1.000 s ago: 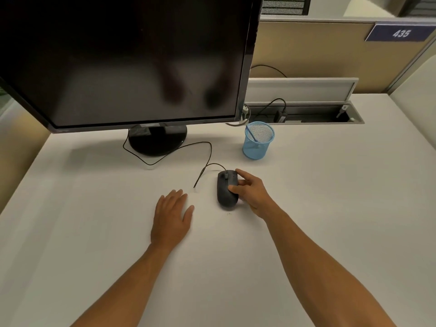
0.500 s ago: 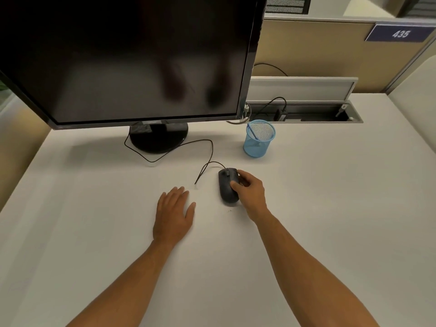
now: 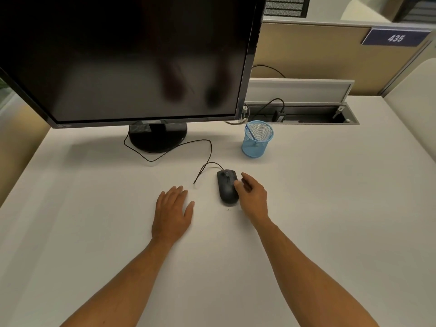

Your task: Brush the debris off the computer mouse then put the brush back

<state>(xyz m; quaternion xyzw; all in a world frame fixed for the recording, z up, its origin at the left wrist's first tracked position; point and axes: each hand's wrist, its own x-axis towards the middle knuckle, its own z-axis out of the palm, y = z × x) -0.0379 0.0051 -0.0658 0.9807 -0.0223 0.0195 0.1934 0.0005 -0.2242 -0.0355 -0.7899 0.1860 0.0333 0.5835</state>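
Right hand (image 3: 251, 194) loosely touches the mouse (image 3: 227, 187) at centre frame, gripping nothing (fingers relaxed); nudging it could scatter specks (image 3: 228, 210).

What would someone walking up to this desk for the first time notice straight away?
The large dark monitor fills the upper left, standing at the back of the white desk. In front of it lies the black computer mouse, with the right hand against its right side and the left hand flat on the desk beside it. A blue mesh cup holding a blue brush stands behind the mouse.
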